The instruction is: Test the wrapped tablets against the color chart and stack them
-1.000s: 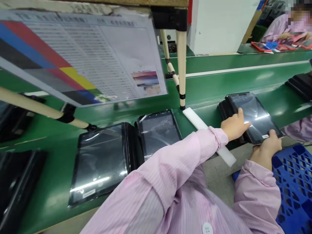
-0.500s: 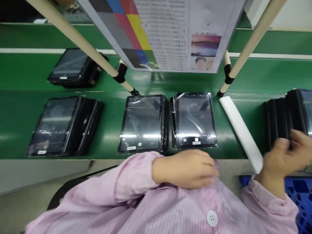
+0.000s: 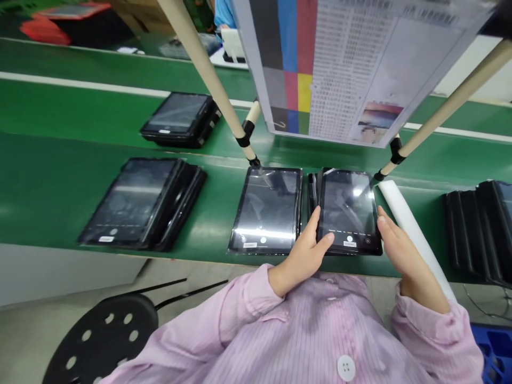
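A tablet (image 3: 346,205) with a lit camera screen lies on top of a stack in front of me, between my two hands. My left hand (image 3: 306,250) grips its lower left edge, thumb over the glass and fingers along the side. Along its right edge my right hand (image 3: 400,245) presses with the fingers, their tips partly hidden. Just to the left lies another tablet (image 3: 268,208), in clear film on its own stack. A long white foam strip (image 3: 416,234) slants beside my right hand and passes partly behind that forearm.
Tablet stacks stand at left (image 3: 134,200), at back left (image 3: 178,114) and at right (image 3: 474,229) on the green bench (image 3: 36,197). A printed test chart (image 3: 348,69) hangs above between beige poles (image 3: 208,69). A black stool (image 3: 104,341) is below left.
My right hand has come left from near the right-hand stack to the tablet's right edge. My left hand has risen from my chest to its left edge. The view has shifted left.
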A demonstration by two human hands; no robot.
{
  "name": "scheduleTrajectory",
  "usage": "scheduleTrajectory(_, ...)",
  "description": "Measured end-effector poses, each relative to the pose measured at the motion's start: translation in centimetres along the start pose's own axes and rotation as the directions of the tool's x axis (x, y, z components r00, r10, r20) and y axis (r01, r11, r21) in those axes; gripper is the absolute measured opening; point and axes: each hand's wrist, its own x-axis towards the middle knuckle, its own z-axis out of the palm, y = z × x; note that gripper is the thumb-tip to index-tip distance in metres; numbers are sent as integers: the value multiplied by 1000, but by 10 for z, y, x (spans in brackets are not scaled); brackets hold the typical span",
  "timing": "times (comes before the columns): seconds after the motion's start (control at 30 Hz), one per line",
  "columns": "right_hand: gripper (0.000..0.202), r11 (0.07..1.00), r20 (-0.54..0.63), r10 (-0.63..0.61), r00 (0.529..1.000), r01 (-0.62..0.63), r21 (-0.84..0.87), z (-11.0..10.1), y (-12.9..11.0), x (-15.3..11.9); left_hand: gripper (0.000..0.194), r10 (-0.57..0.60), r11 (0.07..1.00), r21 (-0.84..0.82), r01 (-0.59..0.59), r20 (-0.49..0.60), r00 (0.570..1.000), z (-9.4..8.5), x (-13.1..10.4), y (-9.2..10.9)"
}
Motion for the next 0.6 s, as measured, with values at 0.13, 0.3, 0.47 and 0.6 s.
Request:
scheduleTrajectory(0.13,78,966,-61,202,977,-189,175,2,-14,23,73,-174,941,-312,127,-128,976,0,14,20)
scheduleTrajectory(0.3,65,936,-118,165,979,-117,332,37,-20,30,67,-264,937,-263,229,-107,959,0,37,31)
scheduleTrajectory(0.47,77,924,-343,-71,937,192,332,69,-38,-11,77,-62,991,-125,39,-185,981,-15,13,28)
scheduleTrajectory(0.6,70,804,-352,-158,923,327,497,82,-61,-20,93,457,869,286,-403,-155,876,-39,-21,30)
